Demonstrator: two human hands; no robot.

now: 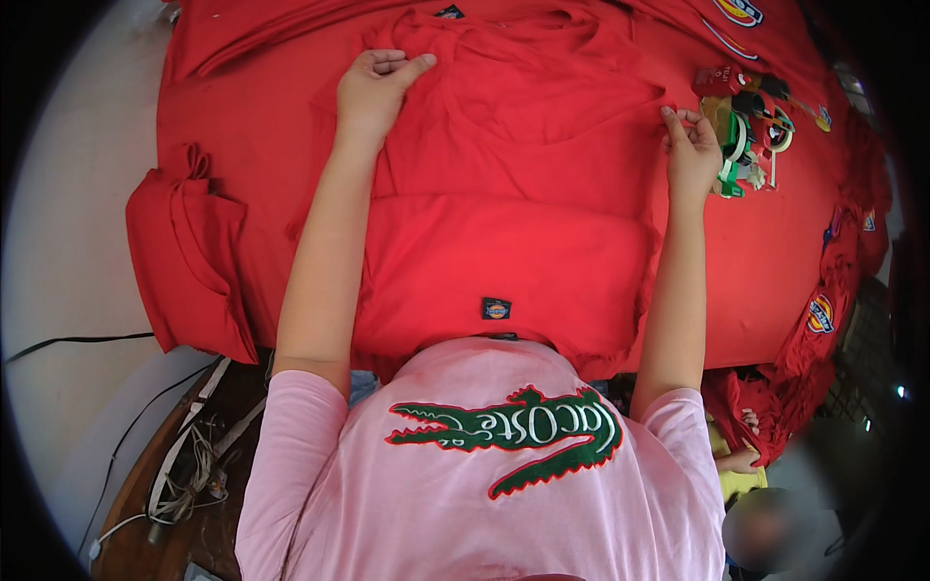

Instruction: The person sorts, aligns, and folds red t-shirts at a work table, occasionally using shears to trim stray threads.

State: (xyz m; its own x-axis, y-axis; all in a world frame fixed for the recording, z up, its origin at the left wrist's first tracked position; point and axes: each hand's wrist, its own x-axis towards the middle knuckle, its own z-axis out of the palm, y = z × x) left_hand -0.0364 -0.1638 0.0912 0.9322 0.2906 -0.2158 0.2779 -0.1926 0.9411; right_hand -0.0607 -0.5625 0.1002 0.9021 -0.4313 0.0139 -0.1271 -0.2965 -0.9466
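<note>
A red T-shirt lies spread on a table covered in red cloth, its lower part folded up toward me with a small dark label showing. My left hand pinches the fabric near the shirt's left shoulder by the collar. At the shirt's right side my right hand grips the sleeve edge. Both arms stretch forward over the garment from my pink shirt.
A folded red garment hangs off the table's left edge. Tape rolls and small tools sit just right of my right hand. More red shirts with round patches drape at the right. Cables and straps lie on the floor lower left. Another person is at lower right.
</note>
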